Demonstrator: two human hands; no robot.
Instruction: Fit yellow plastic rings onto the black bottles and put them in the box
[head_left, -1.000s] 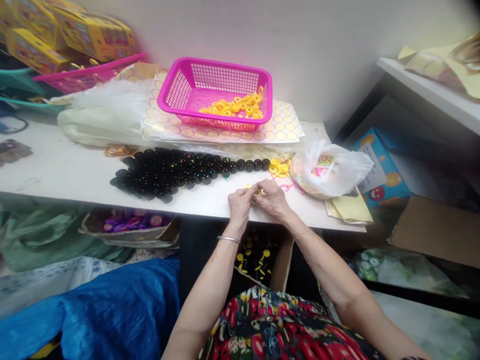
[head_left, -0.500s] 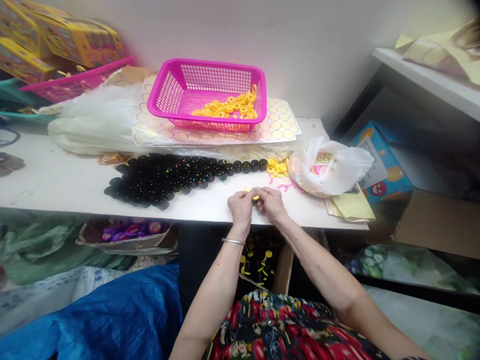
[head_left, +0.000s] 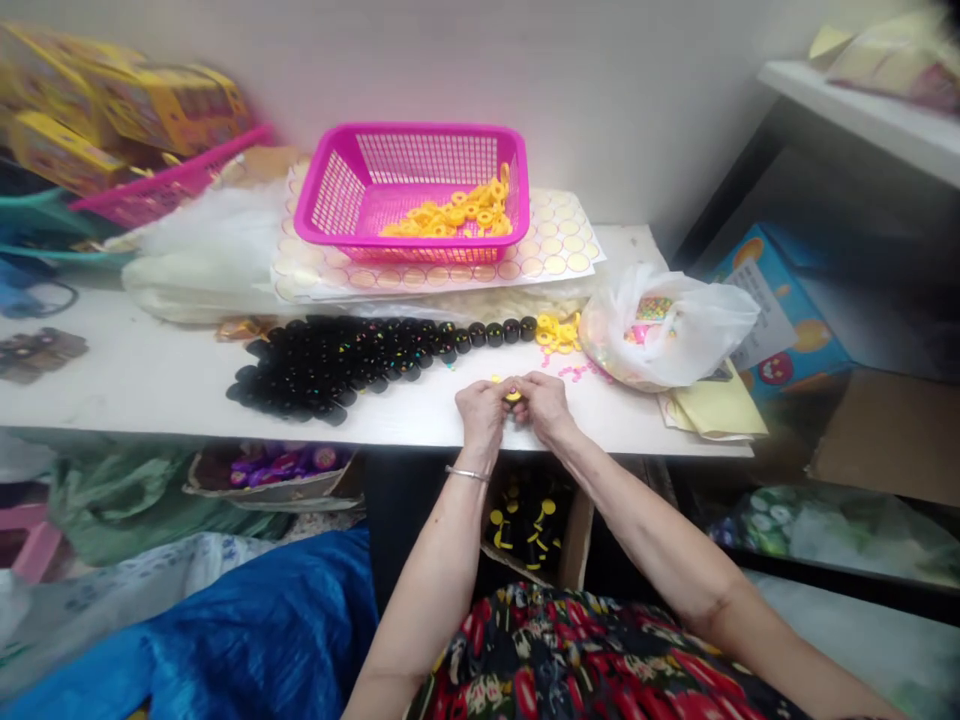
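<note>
My left hand (head_left: 481, 408) and my right hand (head_left: 543, 402) meet just above the table's front edge. Between their fingertips they pinch a small round black-and-yellow piece (head_left: 513, 395), mostly covered by the fingers. Left of my hands lies a large cluster of black round pieces (head_left: 322, 360) with coloured specks, tapering into a single row toward the right. Yellow rings (head_left: 558, 333) sit in a small pile at the end of that row. Tiny pink bits (head_left: 576, 372) are scattered beside the rings.
A pink basket (head_left: 412, 243) with yellow rings stands on sheets of round stickers (head_left: 559, 235). To the right is a white plastic bag (head_left: 694, 325) by folded yellow paper (head_left: 712, 405). Below the table, a cardboard box (head_left: 576, 540) holds black-and-yellow pieces.
The view has shifted slightly, so the side objects appear moved to the right. My hands stay together on the small piece, with the fingers drawn a little closer around it.
</note>
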